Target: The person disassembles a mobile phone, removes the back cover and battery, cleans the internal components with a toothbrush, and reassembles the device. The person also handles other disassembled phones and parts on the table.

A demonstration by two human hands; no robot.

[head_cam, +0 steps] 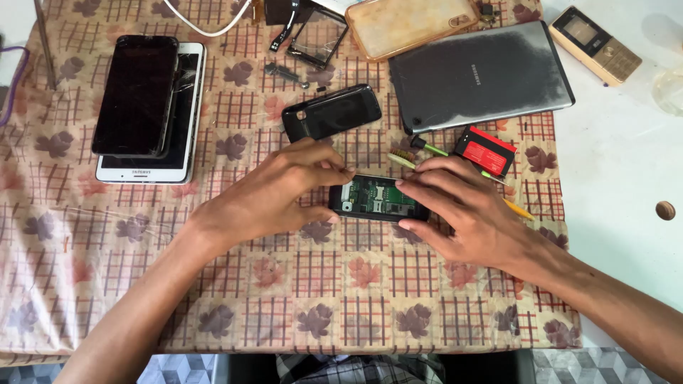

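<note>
Left hand (pixel 274 192) and right hand (pixel 466 206), fingers curled, pinch an opened small phone (pixel 377 198) with green circuit board exposed, at frame centre on the patterned tablecloth (pixel 341 299). Black back cover (pixel 331 112) just above; red battery (pixel 485 151) upper right.

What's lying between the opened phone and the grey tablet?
In the head view, a red battery and a green-handled tool lie between the opened phone and grey tablet.

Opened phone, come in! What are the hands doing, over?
Left hand and right hand grip the opened phone, circuit board showing. Black back cover lies just beyond. Nothing blocking.
</note>
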